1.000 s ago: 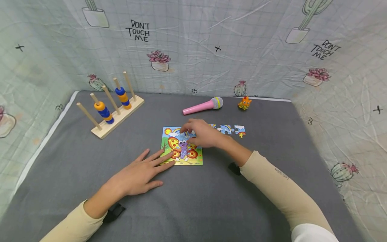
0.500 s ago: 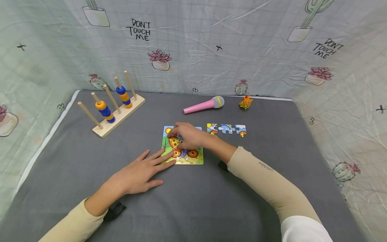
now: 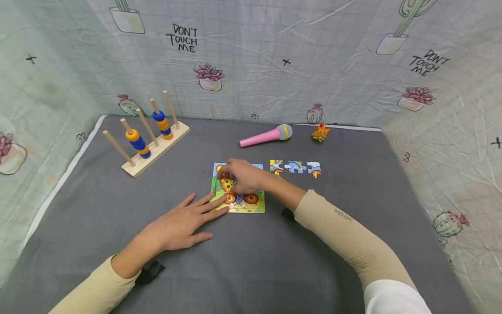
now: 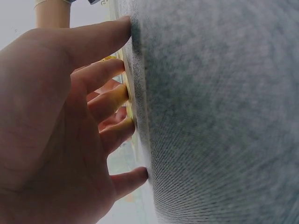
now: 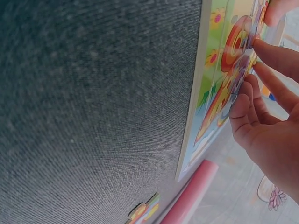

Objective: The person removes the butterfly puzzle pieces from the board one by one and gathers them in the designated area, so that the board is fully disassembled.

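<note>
A butterfly jigsaw puzzle (image 3: 251, 207) lies flat on the grey cloth, its upper middle covered by my right hand (image 3: 244, 176). That hand's thumb and forefinger are bent around a yellow-winged puzzle piece (image 3: 226, 184) at the board's left, level with the rest of the picture. In the right wrist view its fingertips meet the puzzle (image 5: 219, 88). My left hand (image 3: 178, 226) lies spread, with the fingertips resting on the board's lower left edge and the thumb on the cloth. Three loose puzzle pieces (image 3: 295, 167) form a row right of the board.
A pink toy microphone (image 3: 260, 138) lies behind the puzzle, with a small orange figurine (image 3: 320, 132) to its right. At the back left stands a wooden peg stand (image 3: 157, 150) carrying blue and orange beads. A printed fabric backdrop (image 3: 251, 78) rises along the table's far edge.
My right hand has moved left across the puzzle, from its upper middle to the left wing, then held there. The loose piece nearest the board came into full view. My left hand stayed put.
</note>
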The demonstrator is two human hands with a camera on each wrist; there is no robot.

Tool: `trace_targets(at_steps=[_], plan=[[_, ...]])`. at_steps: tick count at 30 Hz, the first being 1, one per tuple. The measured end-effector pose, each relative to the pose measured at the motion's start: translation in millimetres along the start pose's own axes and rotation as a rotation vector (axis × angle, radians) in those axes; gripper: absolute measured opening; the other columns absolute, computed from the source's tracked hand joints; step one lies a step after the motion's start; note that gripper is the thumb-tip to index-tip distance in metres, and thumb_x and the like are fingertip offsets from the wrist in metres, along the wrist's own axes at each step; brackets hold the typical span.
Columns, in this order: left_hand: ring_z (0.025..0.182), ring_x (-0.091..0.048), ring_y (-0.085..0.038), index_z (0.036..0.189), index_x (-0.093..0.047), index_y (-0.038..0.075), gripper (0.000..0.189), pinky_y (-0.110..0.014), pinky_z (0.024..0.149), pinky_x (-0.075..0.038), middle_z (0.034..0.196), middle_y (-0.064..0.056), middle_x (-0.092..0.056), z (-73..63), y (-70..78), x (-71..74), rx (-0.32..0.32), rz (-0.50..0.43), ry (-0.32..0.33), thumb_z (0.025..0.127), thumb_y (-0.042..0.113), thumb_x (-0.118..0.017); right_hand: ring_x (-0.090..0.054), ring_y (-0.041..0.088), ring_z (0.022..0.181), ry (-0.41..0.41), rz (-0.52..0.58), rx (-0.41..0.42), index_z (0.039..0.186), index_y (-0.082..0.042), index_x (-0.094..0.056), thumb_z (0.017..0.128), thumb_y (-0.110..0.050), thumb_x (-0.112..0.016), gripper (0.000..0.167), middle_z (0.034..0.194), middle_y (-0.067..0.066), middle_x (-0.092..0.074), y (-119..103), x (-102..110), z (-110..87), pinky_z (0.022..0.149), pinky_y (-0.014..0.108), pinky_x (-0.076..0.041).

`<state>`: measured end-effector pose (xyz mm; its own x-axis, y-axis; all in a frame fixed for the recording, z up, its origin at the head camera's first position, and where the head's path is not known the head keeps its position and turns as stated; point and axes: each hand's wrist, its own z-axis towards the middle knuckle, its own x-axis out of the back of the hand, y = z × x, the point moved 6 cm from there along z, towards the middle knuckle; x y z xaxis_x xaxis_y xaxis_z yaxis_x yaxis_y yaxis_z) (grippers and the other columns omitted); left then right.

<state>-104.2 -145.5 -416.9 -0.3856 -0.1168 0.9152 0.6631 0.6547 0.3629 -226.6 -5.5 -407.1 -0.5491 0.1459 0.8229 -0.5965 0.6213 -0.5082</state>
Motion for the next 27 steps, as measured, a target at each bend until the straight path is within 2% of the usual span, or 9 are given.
trace_targets(at_steps=[13,27], plan=[[0.161,-0.021,-0.031,0.163,-0.038,0.027,0.071,-0.071,0.121,-0.023,0.174,0.003,-0.023,1.0,-1.9,-1.3,0.001,-0.010,0.004,0.101,0.043,-0.068,-0.057,0.018,0.097,0.045,0.004,0.015,0.130,-0.012,-0.070,0.089,-0.003,-0.074,0.042,0.115,0.006,-0.064,-5.0,0.4,-3.3,0.088,0.034,-0.051],[0.161,-0.022,-0.031,0.163,-0.038,0.027,0.072,-0.072,0.121,-0.023,0.174,0.003,-0.025,0.6,-2.5,-1.0,-0.008,-0.013,0.022,0.100,0.042,-0.069,-0.058,0.017,0.090,0.081,0.004,0.012,0.130,-0.015,-0.071,0.087,-0.006,-0.078,0.044,0.109,0.006,-0.063,-7.1,2.5,-4.4,0.079,0.030,-0.049]])
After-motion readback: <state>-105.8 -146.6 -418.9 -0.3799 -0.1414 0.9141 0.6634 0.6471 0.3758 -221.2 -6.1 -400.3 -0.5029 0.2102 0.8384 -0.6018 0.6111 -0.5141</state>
